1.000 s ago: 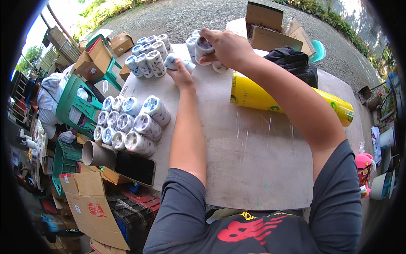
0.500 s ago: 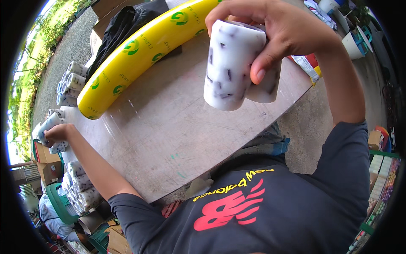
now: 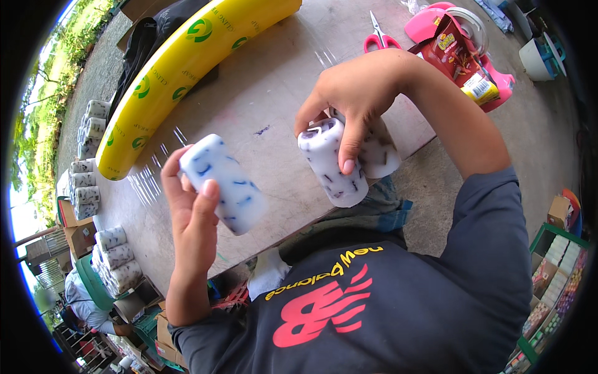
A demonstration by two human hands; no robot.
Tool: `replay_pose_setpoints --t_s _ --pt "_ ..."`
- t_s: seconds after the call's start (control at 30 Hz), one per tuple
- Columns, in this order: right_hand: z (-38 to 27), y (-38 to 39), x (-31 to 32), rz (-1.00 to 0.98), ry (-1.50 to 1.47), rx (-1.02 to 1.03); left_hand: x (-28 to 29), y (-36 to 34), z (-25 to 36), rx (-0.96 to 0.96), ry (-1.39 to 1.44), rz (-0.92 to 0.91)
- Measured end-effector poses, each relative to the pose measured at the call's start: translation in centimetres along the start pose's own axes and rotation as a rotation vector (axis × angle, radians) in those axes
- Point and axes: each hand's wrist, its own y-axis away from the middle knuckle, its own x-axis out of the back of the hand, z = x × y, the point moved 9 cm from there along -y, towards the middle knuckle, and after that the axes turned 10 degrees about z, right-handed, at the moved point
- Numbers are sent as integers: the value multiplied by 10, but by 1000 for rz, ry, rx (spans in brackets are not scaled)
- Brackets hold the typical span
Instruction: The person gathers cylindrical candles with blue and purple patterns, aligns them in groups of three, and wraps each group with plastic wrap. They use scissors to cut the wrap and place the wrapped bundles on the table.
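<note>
Left hand (image 3: pixel 192 209): was wrapped around a blue candle (image 3: pixel 224 184), held tilted above the tabletop (image 3: pixel 268 106).
Right hand (image 3: pixel 367 84): gripped two purple candles (image 3: pixel 333 168) side by side near the tabletop's near edge; whether they touched it could not be told.
Candle groups (image 3: pixel 117 258): stood along the tabletop's left side, apparently already sorted into place.
Remaining: the three held candles, judged not yet placed.
Yellow roll (image 3: pixel 187 68): lay beyond both hands, untouched.
Scissors (image 3: pixel 378 37): lay apart, unused.
</note>
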Motion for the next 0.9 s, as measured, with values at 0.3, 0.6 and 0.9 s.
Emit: replay_pose_setpoints --t_s 0.3,0.6,0.9 --pt "-2 7 -2 213 116 88 -69 13 -39 232 -298 -162" --pt "2 18 3 507 -4 198 -100 31 18 -708 -1103 -172" --pt "1 10 -3 381 109 193 -118 38 4 -709 -996 -177"
